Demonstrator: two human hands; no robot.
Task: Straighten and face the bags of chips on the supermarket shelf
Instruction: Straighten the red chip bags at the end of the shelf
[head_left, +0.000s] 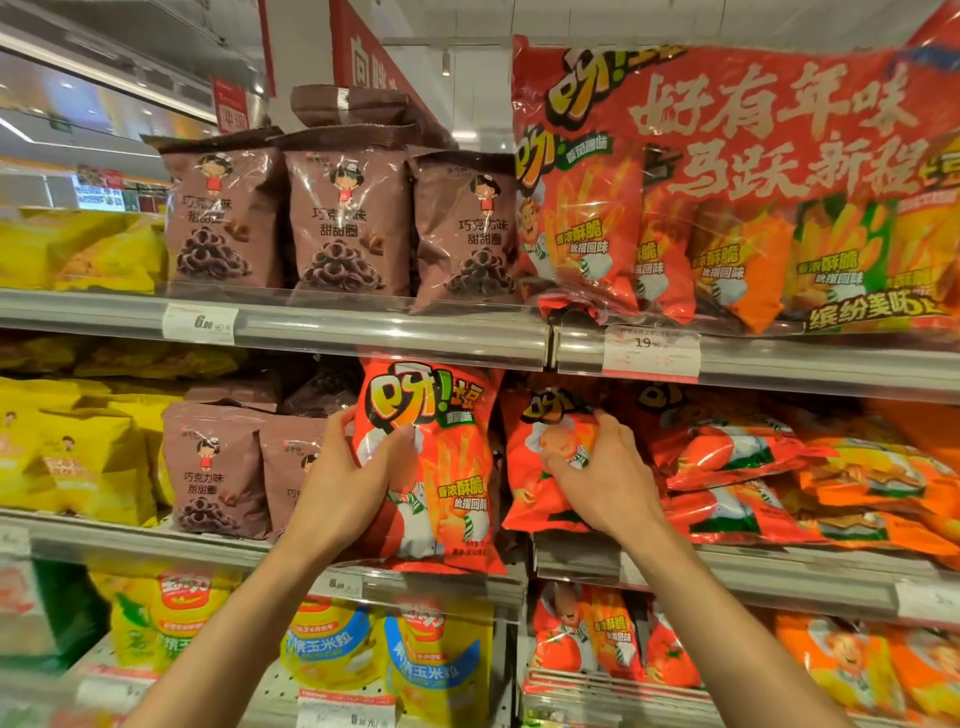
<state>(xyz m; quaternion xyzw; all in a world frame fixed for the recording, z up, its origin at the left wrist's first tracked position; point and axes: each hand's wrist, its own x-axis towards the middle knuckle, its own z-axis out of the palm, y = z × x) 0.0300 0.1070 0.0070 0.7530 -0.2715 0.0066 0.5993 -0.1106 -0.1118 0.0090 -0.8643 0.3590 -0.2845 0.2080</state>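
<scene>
The left hand (347, 470) is clamped on the left edge of an upright red chip bag (434, 467) at the middle shelf (779, 577) front edge. The right hand (597, 475) grips 1 slumped red bag (540, 467) beside it. Rightward, orange bags (831, 483) lie flat in a heap; most facing there appears undone.

Bare forearms (249, 613), no sleeves, jewelry.

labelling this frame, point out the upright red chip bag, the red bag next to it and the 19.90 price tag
upright red chip bag (447, 467): head view, middle of its front
red bag next to it (524, 499): head view, lower left front
price tag (650, 349): head view, its centre
</scene>
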